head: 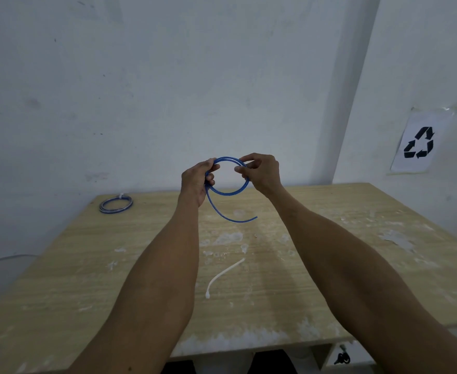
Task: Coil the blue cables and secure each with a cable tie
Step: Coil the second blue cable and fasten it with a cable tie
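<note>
Above the table point(330, 238), left hand point(197, 180) grips the coil point(227, 158) at 9 o'clock, right hand point(262, 174) pinches it at 2; freeing one for the tie point(222, 275) at 6 may let loops spring open.

Plain workroom or workshop corner, scuffed whitewashed wall point(168, 76), worn wooden worktable point(330, 265) blotched with dried white residue, paper recycling sign point(419, 143) taped to the wall.

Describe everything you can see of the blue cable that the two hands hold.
The blue cable is thin, smooth and plastic-looking, wound into a round loop held upright above the wooden table. The left hand grips its left side; the right hand pinches its right side. One loose end hangs below, curving rightward. Nothing binds it yet.
</note>
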{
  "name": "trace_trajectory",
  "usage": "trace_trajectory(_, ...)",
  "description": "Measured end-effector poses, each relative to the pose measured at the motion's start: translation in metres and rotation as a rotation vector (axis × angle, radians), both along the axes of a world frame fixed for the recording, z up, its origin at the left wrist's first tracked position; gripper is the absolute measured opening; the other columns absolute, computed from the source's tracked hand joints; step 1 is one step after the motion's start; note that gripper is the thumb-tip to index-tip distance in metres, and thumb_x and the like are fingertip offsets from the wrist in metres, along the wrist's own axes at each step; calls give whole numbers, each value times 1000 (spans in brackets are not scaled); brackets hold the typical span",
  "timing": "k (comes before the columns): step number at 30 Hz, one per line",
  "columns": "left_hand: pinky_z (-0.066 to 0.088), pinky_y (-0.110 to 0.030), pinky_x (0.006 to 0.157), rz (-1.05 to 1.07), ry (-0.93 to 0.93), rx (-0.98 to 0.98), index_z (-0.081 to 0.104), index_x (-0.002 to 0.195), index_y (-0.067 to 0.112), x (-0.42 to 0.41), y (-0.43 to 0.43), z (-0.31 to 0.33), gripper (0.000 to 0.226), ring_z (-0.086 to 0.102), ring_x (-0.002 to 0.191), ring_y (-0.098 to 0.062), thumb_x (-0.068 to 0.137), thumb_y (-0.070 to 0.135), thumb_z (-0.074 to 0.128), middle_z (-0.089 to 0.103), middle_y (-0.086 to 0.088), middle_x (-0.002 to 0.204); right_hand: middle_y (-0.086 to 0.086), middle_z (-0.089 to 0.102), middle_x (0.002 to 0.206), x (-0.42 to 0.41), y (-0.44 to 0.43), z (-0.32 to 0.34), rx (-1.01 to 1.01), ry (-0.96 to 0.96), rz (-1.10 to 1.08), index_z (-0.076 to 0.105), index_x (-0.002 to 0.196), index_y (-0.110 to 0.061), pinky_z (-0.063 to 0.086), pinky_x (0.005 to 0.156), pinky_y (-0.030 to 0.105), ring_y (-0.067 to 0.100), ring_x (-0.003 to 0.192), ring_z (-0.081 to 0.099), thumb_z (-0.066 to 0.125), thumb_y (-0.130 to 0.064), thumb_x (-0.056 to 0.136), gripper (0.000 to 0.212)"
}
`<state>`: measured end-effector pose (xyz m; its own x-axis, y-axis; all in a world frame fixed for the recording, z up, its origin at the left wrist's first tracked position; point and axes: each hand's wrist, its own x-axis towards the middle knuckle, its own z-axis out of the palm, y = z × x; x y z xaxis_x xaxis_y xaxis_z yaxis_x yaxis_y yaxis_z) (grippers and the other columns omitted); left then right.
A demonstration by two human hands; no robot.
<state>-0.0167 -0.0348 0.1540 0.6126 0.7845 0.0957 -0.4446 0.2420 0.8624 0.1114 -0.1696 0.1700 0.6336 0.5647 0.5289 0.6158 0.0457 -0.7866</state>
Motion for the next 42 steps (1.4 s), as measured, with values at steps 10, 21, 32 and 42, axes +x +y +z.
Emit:
trace_trajectory(10, 42, -25, 52, -35, 44, 22, 74, 102, -1, 0, 0, -7, 15, 43, 50, -12, 95, 8, 64, 68, -9, 80, 8, 76, 75, -6, 1, -1, -9, -10, -85, 77, 100, -5, 64, 68, 39, 15, 55, 73, 77, -13, 88, 14)
trace_trajectory(21, 38, -24, 52, 84, -37, -3, 71, 95, -3, 9, 6, -9, 14, 40, 53, -11, 98, 2, 58, 61, -8, 78, 13, 78, 83, 3, 4, -4, 31, 207, 64, 75, 105, -3, 62, 82, 49, 25, 77, 77, 80, -17, 86, 24)
trace_trajectory(32, 40, -24, 52, 546, -183, -107, 75, 104, 4, 14, 24, -1, 16, 44, 56, -11, 97, 9, 62, 67, -5, 80, 34, 59, 126, -10, -11, -32, 23, 1149, 285, 48, 133, 1, 60, 85, 46, 47, 98, 68, 57, -27, 99, 45)
trace_trajectory(42, 43, -24, 53, 211, -231, -115, 67, 106, -4, 15, 3, -4, 15, 43, 49, -9, 101, 2, 54, 60, -8, 76, 22, 73, 85, -15, 20, -26, 339, 719, 45, 72, 93, 6, 61, 73, 28, 21, 69, 74, 68, 2, 92, 6)
